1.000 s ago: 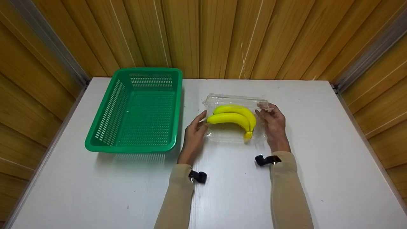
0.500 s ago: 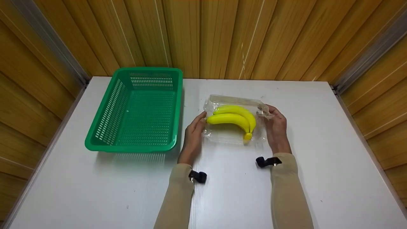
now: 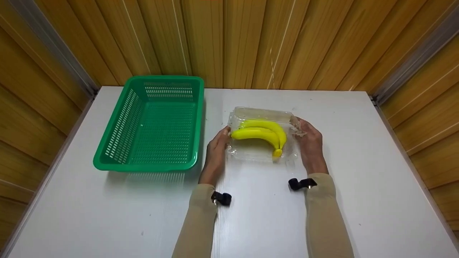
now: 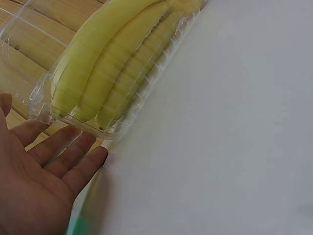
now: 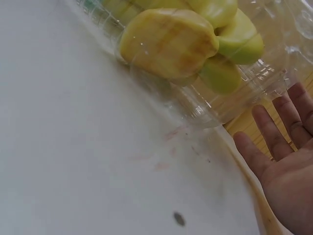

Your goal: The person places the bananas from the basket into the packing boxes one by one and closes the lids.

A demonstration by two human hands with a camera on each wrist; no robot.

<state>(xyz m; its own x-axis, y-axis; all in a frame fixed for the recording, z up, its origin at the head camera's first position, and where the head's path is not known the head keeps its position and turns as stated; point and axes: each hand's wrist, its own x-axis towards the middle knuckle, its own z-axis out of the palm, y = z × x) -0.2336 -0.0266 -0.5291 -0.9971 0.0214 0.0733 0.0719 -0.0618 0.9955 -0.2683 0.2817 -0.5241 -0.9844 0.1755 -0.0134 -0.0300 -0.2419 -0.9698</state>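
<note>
A bunch of yellow bananas (image 3: pixel 261 134) lies in a clear plastic clamshell box (image 3: pixel 251 153) right of centre on the white table. The box's lid (image 3: pixel 263 114) leans over the far banana. My left hand (image 3: pixel 216 150) is at the box's left end, its fingers (image 4: pixel 63 149) extended against or close to the wall below the banana tips. My right hand (image 3: pixel 311 145) is at the right end, with fingers (image 5: pixel 268 128) stretched out beside the clear plastic. Part of its fingertips shows through the lid's corner in the head view; the right thumb is hidden.
Left of the box stands a green plastic basket (image 3: pixel 195 143) with slotted walls and nothing in it. Wood-look panels (image 3: pixel 240 43) rise behind the white table (image 3: pixel 251 215) and along both sides. Each sleeve carries a small black wrist camera (image 3: pixel 222 198).
The lid has tipped nearer, over the far banana. My right hand's fingers have moved from pinching at the lid's corner to lying along the box's end; my left fingers have straightened.
</note>
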